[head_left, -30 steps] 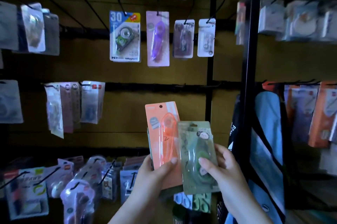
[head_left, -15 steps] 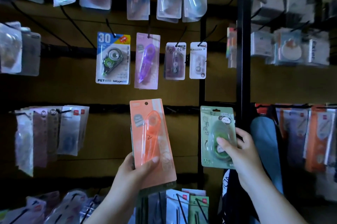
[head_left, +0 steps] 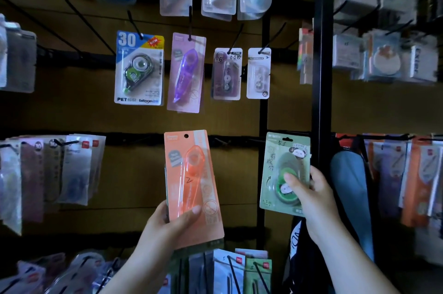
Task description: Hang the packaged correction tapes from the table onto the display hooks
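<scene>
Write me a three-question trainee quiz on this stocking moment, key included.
1. True or false: the left hand grips the orange package.
2. Which hand holds the green panda package? A) left hand B) right hand
3. Fill in: the large number printed on the blue-topped hanging package is ___.

Key: 1 true; 2 B; 3 30.

Long pack (head_left: 191,186) seemingly before display rail (head_left: 239,139)
</scene>
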`<state>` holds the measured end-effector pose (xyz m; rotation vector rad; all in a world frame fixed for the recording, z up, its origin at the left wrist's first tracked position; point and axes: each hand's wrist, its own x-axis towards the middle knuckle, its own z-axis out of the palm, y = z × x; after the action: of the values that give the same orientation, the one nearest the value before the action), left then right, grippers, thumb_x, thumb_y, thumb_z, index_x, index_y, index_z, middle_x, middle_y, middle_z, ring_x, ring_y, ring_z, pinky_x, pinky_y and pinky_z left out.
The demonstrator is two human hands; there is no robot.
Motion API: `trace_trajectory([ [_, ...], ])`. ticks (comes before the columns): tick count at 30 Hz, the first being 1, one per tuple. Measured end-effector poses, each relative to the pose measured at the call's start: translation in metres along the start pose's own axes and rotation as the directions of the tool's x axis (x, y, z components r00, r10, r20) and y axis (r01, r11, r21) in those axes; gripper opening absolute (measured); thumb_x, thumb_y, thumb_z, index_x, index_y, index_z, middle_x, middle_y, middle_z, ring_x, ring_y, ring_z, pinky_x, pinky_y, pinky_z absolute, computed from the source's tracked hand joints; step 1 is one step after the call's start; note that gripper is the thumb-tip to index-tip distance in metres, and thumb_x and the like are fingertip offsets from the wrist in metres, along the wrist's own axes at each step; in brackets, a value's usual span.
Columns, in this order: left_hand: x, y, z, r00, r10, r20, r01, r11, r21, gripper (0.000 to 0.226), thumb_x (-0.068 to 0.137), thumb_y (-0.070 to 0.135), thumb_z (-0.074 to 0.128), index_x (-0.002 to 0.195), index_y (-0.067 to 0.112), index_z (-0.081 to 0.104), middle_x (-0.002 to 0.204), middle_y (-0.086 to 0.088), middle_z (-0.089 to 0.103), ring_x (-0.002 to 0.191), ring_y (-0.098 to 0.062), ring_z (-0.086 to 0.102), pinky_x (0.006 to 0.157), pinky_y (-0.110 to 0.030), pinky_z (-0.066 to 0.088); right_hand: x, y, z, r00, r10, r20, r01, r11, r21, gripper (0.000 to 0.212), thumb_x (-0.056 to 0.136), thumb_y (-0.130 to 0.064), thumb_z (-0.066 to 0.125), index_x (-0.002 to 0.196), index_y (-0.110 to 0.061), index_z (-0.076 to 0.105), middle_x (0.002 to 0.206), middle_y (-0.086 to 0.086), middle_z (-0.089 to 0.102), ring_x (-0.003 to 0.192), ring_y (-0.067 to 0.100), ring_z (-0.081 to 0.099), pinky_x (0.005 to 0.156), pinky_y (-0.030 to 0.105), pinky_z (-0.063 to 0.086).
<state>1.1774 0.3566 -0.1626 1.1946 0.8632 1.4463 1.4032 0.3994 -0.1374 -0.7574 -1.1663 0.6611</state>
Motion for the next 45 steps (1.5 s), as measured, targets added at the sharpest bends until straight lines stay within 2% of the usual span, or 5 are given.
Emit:
trace_trajectory([
  [9, 0.001, -0.002, 0.002, 1.000, 0.002, -0.004, -0.002, 1.000, 0.012, 0.066, 0.051, 0.026, 0.067, 0.114, 0.016, 0.050, 0.105, -0.013, 0.064, 0.091, -0.029, 0.063, 0.065, -0.037, 0.051, 0.007, 0.007, -0.006, 0.978, 0.166, 0.126, -0.189, 0.961, 0.200, 0.008, 0.081, -0.016, 0.060, 0.088, -0.020, 0.062, 0.061, -0.005, 0.072, 0.061, 0.012, 0.066, 0.055, 0.028, 0.055],
  [16, 0.005, -0.005, 0.003, 1.000, 0.007, -0.012, -0.007, 1.000, 0.024, 0.043, 0.053, 0.027, 0.067, 0.094, 0.025, 0.053, 0.101, -0.010, 0.064, 0.088, -0.027, 0.063, 0.059, -0.037, 0.054, 0.012, 0.017, -0.016, 0.970, 0.122, 0.208, -0.159, 0.972, 0.173, 0.096, 0.004, -0.059, 0.084, 0.091, -0.022, 0.064, 0.072, -0.002, 0.075, 0.062, 0.011, 0.071, 0.057, 0.029, 0.059],
  [25, 0.003, -0.007, 0.008, 1.000, 0.021, 0.010, -0.021, 1.000, 0.005, 0.053, 0.055, 0.025, 0.065, 0.106, 0.016, 0.054, 0.099, -0.013, 0.066, 0.079, -0.025, 0.065, 0.045, -0.026, 0.052, 0.007, 0.012, -0.014, 0.989, 0.075, 0.126, -0.087, 0.992, 0.092, 0.017, 0.081, -0.013, 0.060, 0.092, -0.024, 0.061, 0.087, 0.002, 0.070, 0.081, 0.021, 0.065, 0.077, 0.037, 0.052],
  [28, 0.002, -0.005, 0.012, 0.999, 0.037, 0.013, -0.037, 0.999, -0.005, 0.046, 0.055, 0.025, 0.064, 0.099, 0.020, 0.054, 0.097, -0.010, 0.066, 0.078, -0.022, 0.066, 0.053, -0.028, 0.054, 0.011, 0.011, -0.012, 0.995, 0.060, 0.081, -0.069, 0.991, 0.118, 0.014, 0.085, -0.011, 0.057, 0.086, -0.025, 0.061, 0.066, -0.007, 0.073, 0.061, 0.008, 0.068, 0.058, 0.025, 0.056],
  [45, 0.004, -0.004, 0.010, 0.998, 0.056, 0.026, -0.057, 0.998, 0.030, 0.045, 0.054, 0.026, 0.065, 0.098, 0.022, 0.055, 0.100, -0.009, 0.066, 0.085, -0.024, 0.065, 0.074, -0.042, 0.055, 0.036, 0.026, 0.014, 0.986, 0.168, -0.003, -0.168, 0.985, -0.030, 0.007, 0.087, -0.017, 0.059, 0.089, -0.022, 0.055, 0.093, 0.003, 0.062, 0.088, 0.020, 0.059, 0.068, 0.026, 0.046],
])
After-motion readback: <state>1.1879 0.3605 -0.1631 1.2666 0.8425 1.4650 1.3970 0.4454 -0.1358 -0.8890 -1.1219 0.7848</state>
